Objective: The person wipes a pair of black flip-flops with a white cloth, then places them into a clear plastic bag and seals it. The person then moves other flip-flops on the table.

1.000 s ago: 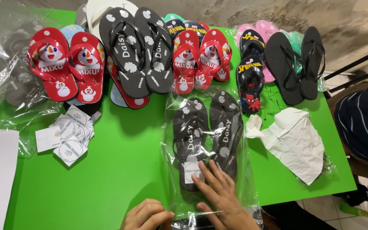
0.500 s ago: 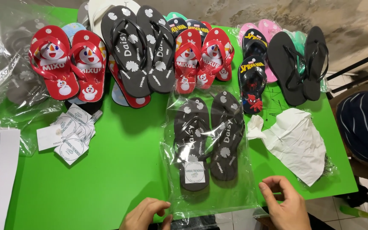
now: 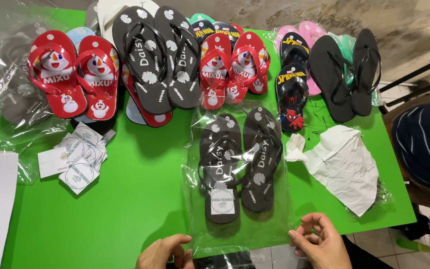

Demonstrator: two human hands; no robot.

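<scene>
Open green table [image 3: 125, 209] left of bagged sandals [image 3: 240, 169].
</scene>
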